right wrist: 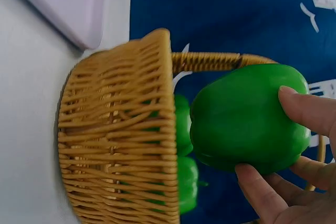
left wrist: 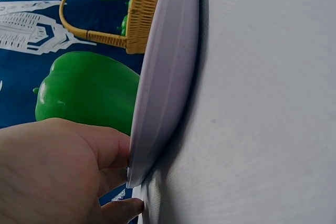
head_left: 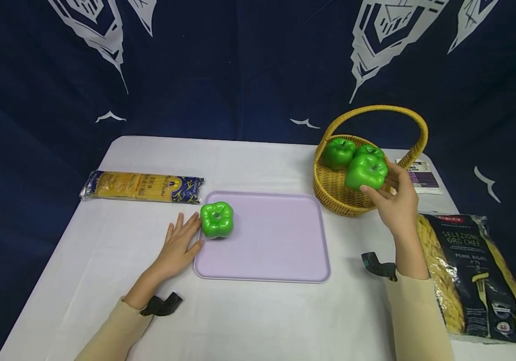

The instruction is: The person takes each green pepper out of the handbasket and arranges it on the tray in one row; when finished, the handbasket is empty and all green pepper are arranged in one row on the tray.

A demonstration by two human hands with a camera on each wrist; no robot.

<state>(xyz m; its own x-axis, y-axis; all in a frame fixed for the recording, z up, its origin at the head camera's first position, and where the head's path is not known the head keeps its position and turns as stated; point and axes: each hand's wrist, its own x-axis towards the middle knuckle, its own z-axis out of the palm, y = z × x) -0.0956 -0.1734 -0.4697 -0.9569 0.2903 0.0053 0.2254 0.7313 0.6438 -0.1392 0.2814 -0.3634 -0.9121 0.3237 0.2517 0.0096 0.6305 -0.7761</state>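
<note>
My right hand (head_left: 395,198) grips a green bell pepper (head_left: 366,172) between thumb and fingers, over the wicker basket (head_left: 343,203). In the right wrist view that pepper (right wrist: 249,119) is held above the basket's rim. Two more green peppers (head_left: 339,152) lie inside the basket, one partly hidden behind the held one. On the left end of the lilac tray (head_left: 267,240) sits another green pepper (head_left: 217,219). My left hand (head_left: 179,250) rests at the tray's left edge with fingers spread, its fingertips close beside that pepper; in the left wrist view the hand (left wrist: 58,171) reaches the tray's rim.
A yellow and blue pasta packet (head_left: 143,187) lies behind the tray at the left. At the right lies a large bag of penne (head_left: 479,276). A printed card (head_left: 422,177) is partly hidden behind the basket. The basket's tall handle (head_left: 377,108) arches over it.
</note>
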